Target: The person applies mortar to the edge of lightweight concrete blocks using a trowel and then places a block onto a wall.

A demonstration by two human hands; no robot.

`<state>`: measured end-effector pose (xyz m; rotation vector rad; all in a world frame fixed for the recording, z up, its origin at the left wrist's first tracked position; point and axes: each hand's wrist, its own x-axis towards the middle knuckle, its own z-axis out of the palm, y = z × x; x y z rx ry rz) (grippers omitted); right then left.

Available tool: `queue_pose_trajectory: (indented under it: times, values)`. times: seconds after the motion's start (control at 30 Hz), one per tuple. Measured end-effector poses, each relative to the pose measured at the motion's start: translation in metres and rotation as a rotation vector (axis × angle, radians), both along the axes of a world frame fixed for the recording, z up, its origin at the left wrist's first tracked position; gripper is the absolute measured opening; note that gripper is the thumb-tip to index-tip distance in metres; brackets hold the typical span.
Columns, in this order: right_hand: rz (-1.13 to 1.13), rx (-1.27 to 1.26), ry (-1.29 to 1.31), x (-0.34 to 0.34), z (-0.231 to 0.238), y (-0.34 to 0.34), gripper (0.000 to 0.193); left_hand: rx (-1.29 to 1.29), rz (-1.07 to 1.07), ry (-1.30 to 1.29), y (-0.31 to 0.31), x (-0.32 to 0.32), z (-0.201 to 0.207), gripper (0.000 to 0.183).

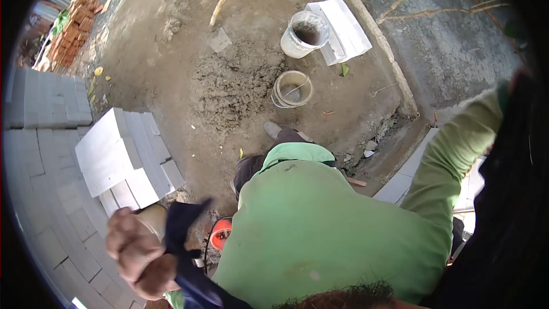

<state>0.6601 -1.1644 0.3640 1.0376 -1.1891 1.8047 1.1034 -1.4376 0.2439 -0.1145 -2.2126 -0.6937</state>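
Observation:
Blurred by motion, my left hand (140, 254) is raised at the lower left with its fingers curled in. A dark blue strip of cloth (191, 252) runs right beside it. What is inside the fingers cannot be made out. My right arm, in a green sleeve (452, 154), reaches up and out to the right. Around my right hand (517, 83) it is too dark to see the fingers. A large dark shape, perhaps fabric, (492, 217) hangs below that arm. My green shirt (331, 217) fills the lower middle, with one shoe (273, 130) on the ground ahead.
Ahead stand a mortar-stained white bucket (297, 48) and a smaller bucket (300, 100), near white blocks (349, 34). Pale blocks (134, 157) are stacked at left, red bricks (74, 28) behind. An orange-red container (220, 233) sits beside me. A low concrete edge (380, 40) runs along the right.

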Motion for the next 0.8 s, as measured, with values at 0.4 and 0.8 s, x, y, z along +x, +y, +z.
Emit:
queue_pose_trajectory:
  times: [0.4,0.8]
  values:
    - [0.369,1.755,-0.588,0.045,-0.537,0.088,0.043,0.613,-0.690,-0.708,0.105,-0.243,-0.188,0.064]
    - [-0.379,1.880,-1.616,-0.236,-0.597,0.379,0.049,1.190,0.507,-1.877,0.169,-0.125,-0.458,0.059]
